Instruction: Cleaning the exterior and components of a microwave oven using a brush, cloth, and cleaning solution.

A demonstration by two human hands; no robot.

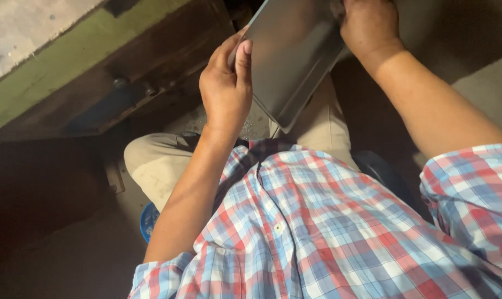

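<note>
Seen from above, looking down a seated person's front. Nearest is a plaid shirt (317, 232) in red, blue and white, with pale trousers (157, 160) over the knees and a blue stool (149, 220) edge showing beneath.

Both bare forearms reach away from the body to a flat grey metal sheet (295, 55), held tilted over the lap, its near corner pointing down toward the trousers. The left hand (226, 91) is clamped on the sheet's left edge, thumb laid over the top face and fingers behind. The right hand (370, 25) is closed over the sheet's far right edge, near the top of the view; its fingers are partly cut off, but the grip looks firm.

The sheet appears plain and smooth, with no mark, bend or cut visible, so any work on it seems barely begun; it is only being held and steadied.

Beyond, a dark wooden workbench (146, 61) with a green-painted edge runs along the upper left, its underside in shadow.
</note>
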